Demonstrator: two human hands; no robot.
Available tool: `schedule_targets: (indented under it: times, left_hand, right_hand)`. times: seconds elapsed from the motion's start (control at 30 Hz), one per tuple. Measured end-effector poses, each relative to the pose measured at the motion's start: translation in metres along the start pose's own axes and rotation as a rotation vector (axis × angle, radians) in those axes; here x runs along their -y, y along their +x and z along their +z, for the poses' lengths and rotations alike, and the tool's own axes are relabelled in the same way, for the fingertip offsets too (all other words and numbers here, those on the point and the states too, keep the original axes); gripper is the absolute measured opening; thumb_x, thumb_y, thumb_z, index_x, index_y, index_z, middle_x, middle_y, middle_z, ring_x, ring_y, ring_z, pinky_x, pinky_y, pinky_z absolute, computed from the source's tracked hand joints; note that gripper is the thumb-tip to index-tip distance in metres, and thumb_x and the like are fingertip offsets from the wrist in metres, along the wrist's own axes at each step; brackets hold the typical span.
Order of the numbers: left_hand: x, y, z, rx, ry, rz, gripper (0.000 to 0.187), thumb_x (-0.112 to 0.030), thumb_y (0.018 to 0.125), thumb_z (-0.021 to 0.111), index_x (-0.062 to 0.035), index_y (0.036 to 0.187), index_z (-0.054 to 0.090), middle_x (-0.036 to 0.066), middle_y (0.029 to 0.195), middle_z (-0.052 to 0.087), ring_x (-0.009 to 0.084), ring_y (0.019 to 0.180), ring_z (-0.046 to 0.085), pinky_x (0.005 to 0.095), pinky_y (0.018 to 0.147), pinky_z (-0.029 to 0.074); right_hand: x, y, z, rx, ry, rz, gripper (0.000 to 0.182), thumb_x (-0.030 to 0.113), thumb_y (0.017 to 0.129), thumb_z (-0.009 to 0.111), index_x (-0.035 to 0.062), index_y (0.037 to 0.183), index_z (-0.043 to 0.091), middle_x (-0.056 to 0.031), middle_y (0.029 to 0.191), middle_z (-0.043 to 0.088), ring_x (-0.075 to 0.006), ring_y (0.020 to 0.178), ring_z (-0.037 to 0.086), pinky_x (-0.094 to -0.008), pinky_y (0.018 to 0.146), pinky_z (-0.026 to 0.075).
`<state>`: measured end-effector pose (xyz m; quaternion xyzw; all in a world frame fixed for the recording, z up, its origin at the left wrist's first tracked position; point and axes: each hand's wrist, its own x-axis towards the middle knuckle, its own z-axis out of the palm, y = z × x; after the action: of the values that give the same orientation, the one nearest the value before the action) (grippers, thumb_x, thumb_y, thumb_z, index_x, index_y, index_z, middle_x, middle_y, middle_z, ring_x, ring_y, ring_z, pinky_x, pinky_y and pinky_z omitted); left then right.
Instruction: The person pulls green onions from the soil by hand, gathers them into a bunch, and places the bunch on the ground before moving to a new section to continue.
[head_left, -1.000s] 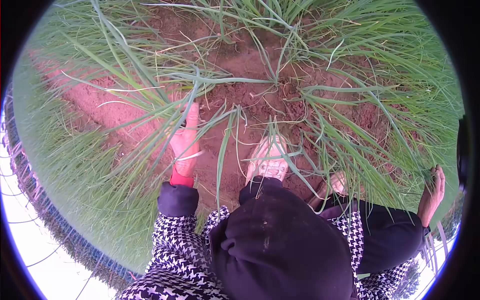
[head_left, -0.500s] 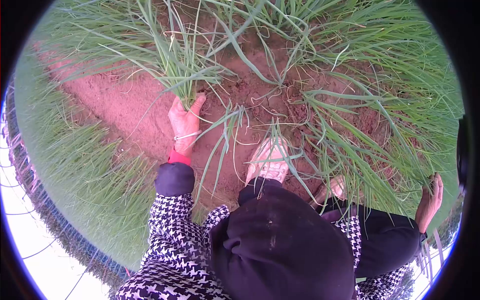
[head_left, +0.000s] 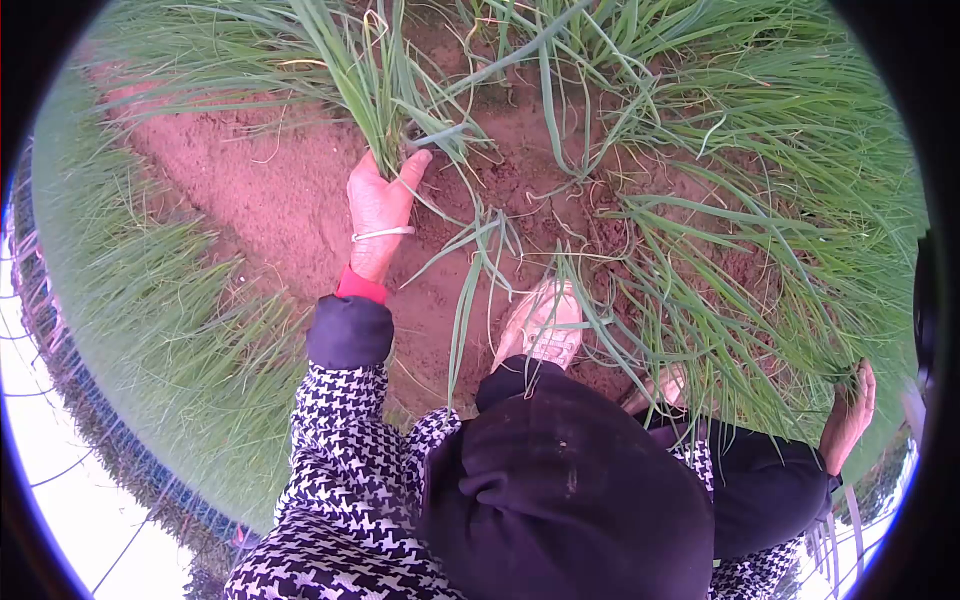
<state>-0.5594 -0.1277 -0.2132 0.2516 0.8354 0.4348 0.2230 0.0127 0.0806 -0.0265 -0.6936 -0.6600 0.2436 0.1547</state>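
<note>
My left hand (head_left: 381,205), with a white band at the wrist, is closed around the lower part of a bunch of green onions (head_left: 372,95). Their long leaves fan upward past the top of the view. At the far right my right hand (head_left: 848,415) lies against the tips of other green onion leaves (head_left: 740,290). Its visible fingers are stretched out, and the thumb is hidden. Loose, bent leaves (head_left: 485,250) hang between my left hand and my shoe.
Reddish bare soil (head_left: 240,150) runs between thick green rows (head_left: 200,330). My light shoe (head_left: 545,325) stands on the soil, with the other shoe (head_left: 665,385) partly under leaves. My dark-clothed knee (head_left: 570,470) fills the lower middle. A fence line (head_left: 110,450) curves along the left.
My left hand has moved up and slightly right in the view with the bunch of green onions. My right hand has shifted slightly down and left, staying at the leaf tips.
</note>
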Motion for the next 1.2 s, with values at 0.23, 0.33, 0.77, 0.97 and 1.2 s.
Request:
schedule_targets:
  times: [0.23, 0.33, 0.77, 0.97, 1.2]
  left_hand:
    - [-0.007, 0.027, 0.029, 0.148, 0.563, 0.224, 0.025, -0.019, 0.068, 0.068, -0.0052, 0.089, 0.062, 0.019, 0.085, 0.059, 0.0389, 0.081, 0.056, 0.0449, 0.068, 0.045]
    - [-0.008, 0.021, 0.035, 0.112, 0.568, 0.340, 0.024, -0.016, 0.067, 0.066, -0.0061, 0.089, 0.061, 0.017, 0.086, 0.057, 0.0375, 0.078, 0.057, 0.0450, 0.066, 0.045]
    - [0.012, 0.011, 0.030, -0.163, -0.072, 0.310, 0.016, -0.006, 0.077, 0.064, -0.0020, 0.092, 0.060, 0.008, 0.082, 0.061, 0.0192, 0.075, 0.059, 0.0295, 0.068, 0.046]
    - [0.013, 0.011, -0.008, -0.324, -0.153, 0.119, 0.012, -0.008, 0.080, 0.063, -0.0004, 0.089, 0.062, 0.004, 0.073, 0.062, 0.0106, 0.069, 0.057, 0.0263, 0.064, 0.046]
    - [0.003, 0.060, 0.000, -0.019, 0.579, 0.127, 0.024, -0.023, 0.069, 0.068, -0.0053, 0.085, 0.064, 0.020, 0.078, 0.062, 0.0394, 0.077, 0.058, 0.0443, 0.068, 0.046]
  right_hand:
    - [-0.008, -0.002, -0.005, -0.040, 0.046, 0.067, 0.035, 0.019, 0.088, 0.052, 0.0040, 0.120, 0.051, -0.0041, 0.119, 0.050, -0.0116, 0.107, 0.044, -0.0293, 0.091, 0.035]
    - [-0.007, -0.001, -0.005, -0.030, 0.007, 0.036, 0.035, 0.013, 0.088, 0.052, 0.0030, 0.121, 0.051, -0.0049, 0.118, 0.050, -0.0125, 0.106, 0.046, -0.0284, 0.089, 0.037]
    - [0.008, -0.009, -0.003, 0.025, -0.442, -0.173, 0.042, -0.007, 0.082, 0.047, 0.0028, 0.123, 0.049, -0.0082, 0.120, 0.049, -0.0147, 0.107, 0.048, -0.0277, 0.089, 0.041]
    - [0.003, -0.003, -0.004, 0.002, -0.201, -0.028, 0.034, 0.008, 0.089, 0.046, 0.0023, 0.122, 0.050, -0.0059, 0.119, 0.048, -0.0124, 0.107, 0.047, -0.0248, 0.088, 0.040]
    - [0.000, -0.003, -0.003, -0.001, -0.147, -0.094, 0.033, 0.013, 0.090, 0.047, 0.0027, 0.120, 0.051, -0.0052, 0.120, 0.047, -0.0115, 0.106, 0.047, -0.0250, 0.088, 0.040]
